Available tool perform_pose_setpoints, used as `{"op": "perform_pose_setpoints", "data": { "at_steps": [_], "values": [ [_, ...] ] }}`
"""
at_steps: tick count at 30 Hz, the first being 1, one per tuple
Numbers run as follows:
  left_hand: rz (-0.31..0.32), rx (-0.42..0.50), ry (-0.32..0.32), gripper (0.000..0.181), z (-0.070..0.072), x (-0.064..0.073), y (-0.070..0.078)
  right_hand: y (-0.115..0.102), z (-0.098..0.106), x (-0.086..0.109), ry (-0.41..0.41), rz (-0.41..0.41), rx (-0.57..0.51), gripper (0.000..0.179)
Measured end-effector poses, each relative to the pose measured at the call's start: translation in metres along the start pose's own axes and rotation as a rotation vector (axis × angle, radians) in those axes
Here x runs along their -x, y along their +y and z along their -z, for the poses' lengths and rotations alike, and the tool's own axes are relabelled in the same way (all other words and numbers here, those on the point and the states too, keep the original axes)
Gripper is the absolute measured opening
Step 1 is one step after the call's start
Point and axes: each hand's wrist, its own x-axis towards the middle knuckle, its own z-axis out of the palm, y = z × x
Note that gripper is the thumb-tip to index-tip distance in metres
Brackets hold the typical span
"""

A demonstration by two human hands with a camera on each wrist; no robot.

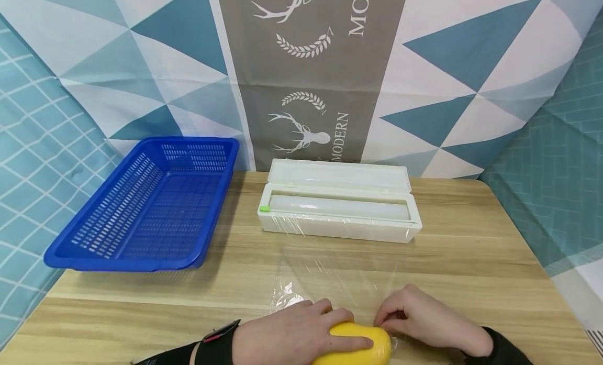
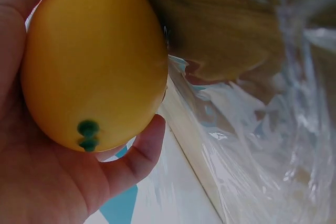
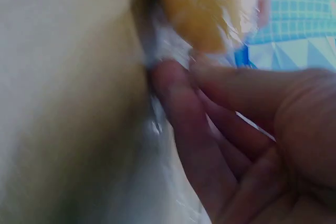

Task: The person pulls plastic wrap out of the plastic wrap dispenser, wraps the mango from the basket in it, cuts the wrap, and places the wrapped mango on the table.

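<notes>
A smooth yellow oval fruit [image 1: 363,331] with a small green stem-like spot [image 2: 88,128] lies at the table's front edge. My left hand [image 1: 287,333] grips it from above, fingers and thumb curled round its sides. Clear cling film [image 1: 325,273] runs from the dispenser to the fruit, and in the right wrist view film covers the fruit's end [image 3: 207,11]. Beside that end, my right hand [image 1: 424,318] pinches the film's edge between thumb and fingers. Behind both hands stands a white cling film dispenser [image 1: 339,231], lid up, with the film roll [image 1: 339,206] inside.
A blue plastic basket [image 1: 202,239] with slotted walls stands at the back left. The wooden table [image 1: 471,250] meets a patterned cloth [image 1: 311,72] at its back edge. A small green slider [image 1: 265,208] sits on the dispenser's left end.
</notes>
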Motion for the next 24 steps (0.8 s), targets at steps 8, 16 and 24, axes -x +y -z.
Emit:
{"op": "perform_pose_setpoints", "data": {
  "at_steps": [8,16,24],
  "values": [
    [-0.003,-0.012,-0.015,0.066,0.001,-0.001,0.000,-0.002,0.008,0.004,0.118,-0.056,0.028,0.009],
    [-0.006,-0.036,-0.013,0.065,0.001,-0.002,0.002,-0.004,0.007,0.004,0.155,-0.119,-0.219,0.010],
    [0.006,0.020,-0.008,0.069,0.002,-0.001,0.001,-0.022,0.005,0.008,-0.011,-0.047,-0.110,0.031]
  ]
}}
